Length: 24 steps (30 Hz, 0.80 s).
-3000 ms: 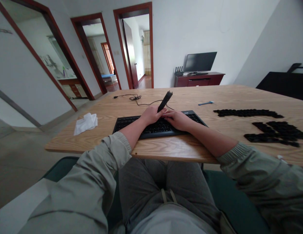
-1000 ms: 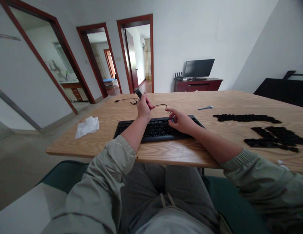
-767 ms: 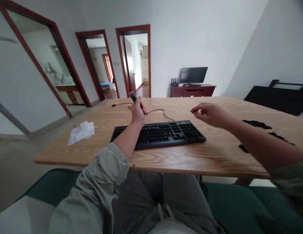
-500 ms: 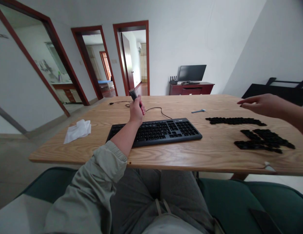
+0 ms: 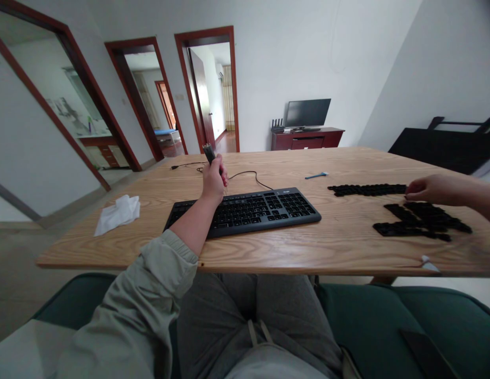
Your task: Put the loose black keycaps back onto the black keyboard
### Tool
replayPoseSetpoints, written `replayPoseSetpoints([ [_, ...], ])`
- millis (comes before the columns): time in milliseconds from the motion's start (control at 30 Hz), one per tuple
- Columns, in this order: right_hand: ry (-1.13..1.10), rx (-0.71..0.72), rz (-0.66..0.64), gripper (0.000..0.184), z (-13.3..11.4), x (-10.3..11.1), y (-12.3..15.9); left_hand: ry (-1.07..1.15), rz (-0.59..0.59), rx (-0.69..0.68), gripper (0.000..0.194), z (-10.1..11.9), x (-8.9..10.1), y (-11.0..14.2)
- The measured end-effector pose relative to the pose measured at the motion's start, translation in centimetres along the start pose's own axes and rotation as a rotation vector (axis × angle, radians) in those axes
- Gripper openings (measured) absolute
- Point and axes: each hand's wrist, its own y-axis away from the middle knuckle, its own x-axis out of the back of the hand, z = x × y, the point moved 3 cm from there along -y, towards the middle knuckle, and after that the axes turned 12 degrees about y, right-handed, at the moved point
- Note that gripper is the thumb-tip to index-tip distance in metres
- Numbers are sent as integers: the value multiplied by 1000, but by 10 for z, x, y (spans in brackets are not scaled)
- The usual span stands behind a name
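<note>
**A:** ok what's on the desk, biggest stuff first lol

**B:** One long light wood-grain table [image 5: 245, 252] fills most of the view. Behind it there's one low dark red cabinet [image 5: 307, 140] with one black flat-screen monitor [image 5: 308, 113] on top. On the table, one black full-size computer keyboard [image 5: 242, 212] sits near the middle. To its right are two separate groups of small black keycaps, way too many to count from here: one thin row [image 5: 367, 190] and one wider pile [image 5: 420, 222]. Over on the left there's one crumpled white tissue [image 5: 117, 215].

**A:** and the hands?

**B:** Two, both the wearer's. The left hand [image 5: 213, 185] is just past the keyboard's far edge, fingers wrapped closed around one stubby black cylindrical tool [image 5: 208, 152], which sticks up at a tilt. The right hand [image 5: 434, 190] is far right, fingers close together and slightly curled, right at the top of the wider pile. Can't tell if they're pinching anything.

**A:** small stuff?

**B:** One thin black cable [image 5: 245, 173] and one little blue plastic tool [image 5: 316, 175] on the table.
</note>
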Motion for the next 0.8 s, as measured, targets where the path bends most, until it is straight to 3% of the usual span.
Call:
replayPoseSetpoints([
  [100,273,-167,-194,38,11,-14,0,0,13,7,44,1,-1,1],
  [300,269,13,34,45,25,-12,-11,-16,29,25,46,2,-3,4],
  [567,251,-202,-11,50,29,-8,-8,-36,6,2,46,0,-1,2],
  [667,276,-237,46,46,26,2,-9,-34,35,19,45,1,-1,2],
  [733,300,-245,101,42,16,9,-14,-23,37,21,43,1,-2,2],
  [800,311,-216,135,35,-10,16,-20,-10,17,25,42,2,-4,2],
])
